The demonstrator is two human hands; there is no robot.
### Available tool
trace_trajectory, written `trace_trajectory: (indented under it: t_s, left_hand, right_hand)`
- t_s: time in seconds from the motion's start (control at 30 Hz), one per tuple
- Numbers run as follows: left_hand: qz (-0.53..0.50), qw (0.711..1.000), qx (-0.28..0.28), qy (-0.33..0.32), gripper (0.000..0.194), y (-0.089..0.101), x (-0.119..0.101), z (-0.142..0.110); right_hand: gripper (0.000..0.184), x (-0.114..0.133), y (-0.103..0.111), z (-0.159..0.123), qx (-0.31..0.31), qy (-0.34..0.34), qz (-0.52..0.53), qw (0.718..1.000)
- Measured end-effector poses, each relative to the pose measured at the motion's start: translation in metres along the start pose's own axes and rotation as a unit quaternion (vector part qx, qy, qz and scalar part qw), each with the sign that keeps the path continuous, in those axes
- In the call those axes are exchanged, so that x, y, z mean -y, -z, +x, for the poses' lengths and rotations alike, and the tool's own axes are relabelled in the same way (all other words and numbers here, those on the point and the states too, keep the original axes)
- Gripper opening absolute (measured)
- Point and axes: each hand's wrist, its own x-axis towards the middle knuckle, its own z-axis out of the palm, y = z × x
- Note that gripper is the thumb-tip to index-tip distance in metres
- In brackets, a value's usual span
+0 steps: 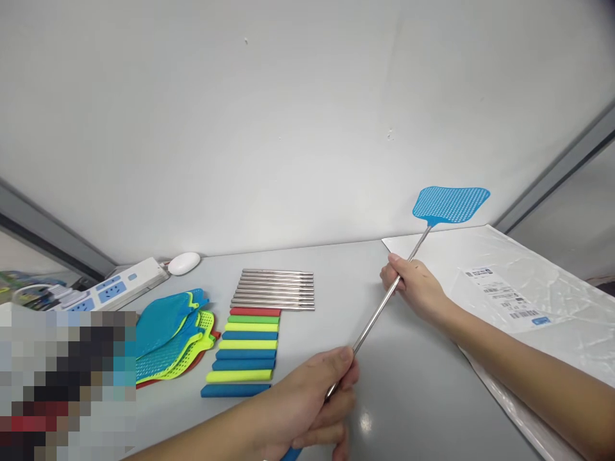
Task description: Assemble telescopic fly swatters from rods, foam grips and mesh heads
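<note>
A fly swatter with a blue mesh head (pixel 450 205) on a thin metal rod (pixel 377 314) is held slanting above the table, its head up and to the right. My right hand (pixel 416 285) is closed around the middle of the rod. Lower down, my left hand (pixel 327 390) grips the rod close to its bottom end. A bit of blue handle (pixel 291 454) shows beneath the left hand; whether it is joined to the rod is hidden by the fingers.
Several metal rods (pixel 273 289) lie in a row, with several coloured handles (pixel 246 346) below them. Loose swatter heads (pixel 168 323) are piled at left, near a power strip (pixel 115 288) and a white oval object (pixel 184 263). A white plastic package (pixel 552 282) covers the right side.
</note>
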Motion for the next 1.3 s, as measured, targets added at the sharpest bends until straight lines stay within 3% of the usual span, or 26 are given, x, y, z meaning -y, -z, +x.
trace_trajectory:
  t_s: [0.23, 0.37, 0.43, 0.53, 0.6, 0.7, 0.93, 1.1, 1.2, 1.3]
  left_hand:
    - [0.006, 0.999, 0.034, 0.019, 0.042, 0.008, -0.004, -0.001]
    - [0.020, 0.999, 0.033, -0.014, 0.044, 0.008, -0.001, 0.001]
    - [0.029, 0.998, 0.035, -0.033, 0.043, 0.008, 0.000, 0.001]
    - [0.037, 0.997, 0.043, -0.045, 0.043, 0.006, 0.002, 0.000]
    - [0.042, 0.997, 0.047, -0.044, 0.044, 0.006, 0.003, -0.001]
    - [0.050, 0.997, 0.021, -0.047, 0.046, 0.005, 0.002, -0.001]
    - [0.084, 0.996, 0.001, -0.035, 0.048, 0.004, -0.007, -0.003]
    - [0.095, 0.995, 0.022, -0.031, 0.047, 0.006, -0.002, -0.002]
    - [0.121, 0.992, 0.004, -0.030, 0.046, 0.006, 0.003, 0.000]
    - [0.174, 0.983, -0.053, -0.027, 0.045, 0.000, 0.000, -0.001]
  right_hand:
    - [0.054, 0.006, 0.030, 0.020, -0.128, 0.029, 0.066, 0.989]
    - [0.053, 0.004, 0.026, 0.019, -0.181, 0.032, 0.086, 0.979]
    - [0.056, 0.001, 0.011, 0.008, -0.150, 0.031, 0.056, 0.987]
    - [0.056, -0.005, -0.021, -0.019, -0.011, 0.001, -0.010, 1.000]
    - [0.058, -0.008, -0.038, -0.032, 0.058, -0.019, 0.006, 0.998]
    - [0.058, -0.008, -0.041, -0.032, 0.078, -0.025, -0.021, 0.996]
    - [0.054, 0.000, 0.023, 0.013, -0.096, 0.047, -0.011, 0.994]
    - [0.048, 0.015, 0.061, 0.026, -0.206, 0.125, 0.067, 0.968]
    - [0.048, 0.020, 0.066, 0.028, -0.291, 0.193, 0.093, 0.933]
    - [0.051, 0.018, 0.050, 0.022, -0.299, 0.197, 0.100, 0.928]
